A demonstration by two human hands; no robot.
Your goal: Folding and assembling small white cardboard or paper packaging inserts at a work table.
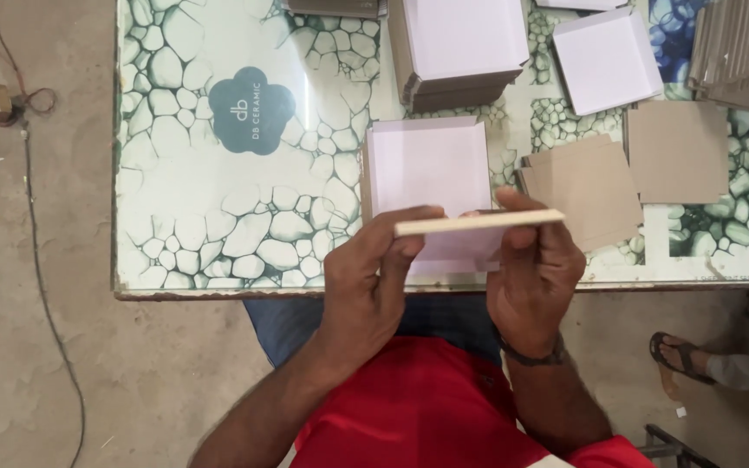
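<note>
Both my hands hold one thin cardboard piece (478, 222) edge-on, level, just above the table's near edge. My left hand (370, 282) grips its left end with thumb and fingers. My right hand (535, 269) grips its right half, thumb on top. Under the piece lies a white-lined square box tray (426, 165) with raised sides, partly hidden by my hands.
The table (218, 217) has a green-and-white stone pattern with a dark flower-shaped mark. A stack of white-topped trays (461, 43) stands at the back, a single white tray (607, 59) beside it, brown card sheets (595, 186) to the right. Someone's sandalled foot (682, 357) is at lower right. A cable (41, 260) runs along the floor.
</note>
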